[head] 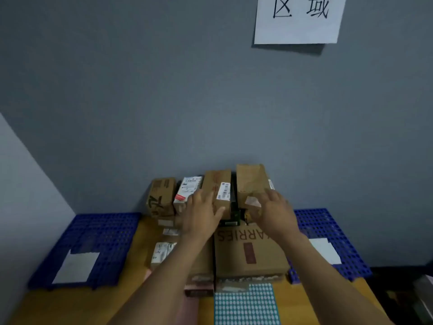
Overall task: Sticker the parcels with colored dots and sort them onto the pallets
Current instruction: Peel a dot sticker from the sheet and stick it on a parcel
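Plainly the sorting has hardly begun. The parcels [161, 195] stand bunched on the table [82, 303] at twelve o'clock from the person, backed against the grey wall [164, 102], probably so that the upright row cannot topple.

The left hand [201, 214] lies flat on a narrow brown parcel [216, 184], fingers straight and spread, gripping nothing. The right hand [274, 212] reaches over the foot of a tall brown parcel [250, 179], fingers loose and extended beside a pale pink label; I cannot tell whether the tips press it. I judge that the hands are steadying the row or choosing from it.

The left pallet [105, 235], blue, sits at nine o'clock of the pile and the right pallet [328, 224] at three o'clock. Each bears a white paper [76, 266], likely a zone marker, though nothing on it is readable.

The sticker sheet [246, 303], teal with pale dots, lies at six o'clock, nearest the person and handy for peeling.

The sign [297, 19] at one o'clock on the wall reads 区域. The big box [250, 254] in front of the row shows upside-down letters "ARIES". The barcode labels are too blurred to read.
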